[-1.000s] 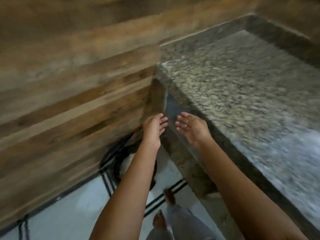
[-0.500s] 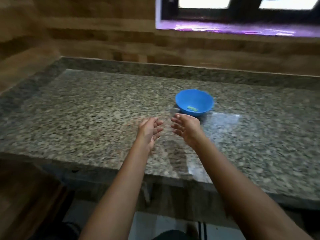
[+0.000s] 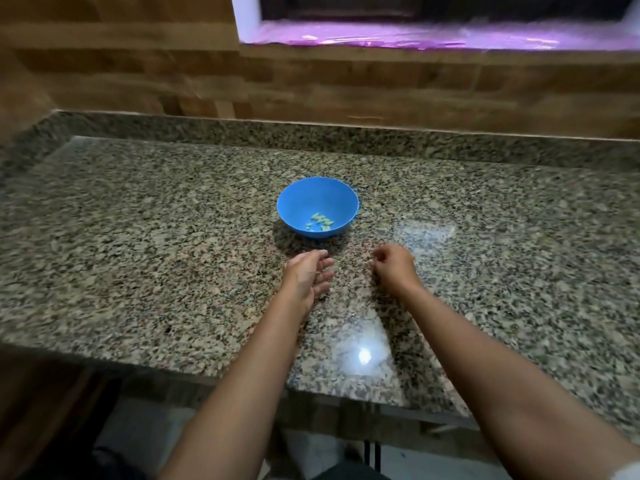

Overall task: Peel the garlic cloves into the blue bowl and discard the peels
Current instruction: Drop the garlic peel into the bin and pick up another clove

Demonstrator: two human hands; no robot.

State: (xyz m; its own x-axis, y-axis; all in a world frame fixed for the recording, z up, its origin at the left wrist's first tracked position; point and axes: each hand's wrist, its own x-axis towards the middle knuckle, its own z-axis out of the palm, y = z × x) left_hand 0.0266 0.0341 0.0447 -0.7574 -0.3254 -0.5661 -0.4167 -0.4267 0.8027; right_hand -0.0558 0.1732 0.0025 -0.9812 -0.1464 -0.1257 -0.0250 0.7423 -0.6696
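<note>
My left hand [image 3: 308, 275] hangs loosely open, my right hand [image 3: 393, 268] curled, seemingly empty (blurred). Reaching carelessly could tip the blue bowl [image 3: 317, 206] of cloves [image 3: 320, 221] just ahead.

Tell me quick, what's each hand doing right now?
Left hand: open, fingers loosely curled, holding nothing I can see.
Right hand: fingers curled in; cannot be told whether it pinches something tiny.

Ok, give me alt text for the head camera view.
Two bare hands, left and right, hover over a granite counter just short of a blue bowl holding a few pale cloves.
</note>
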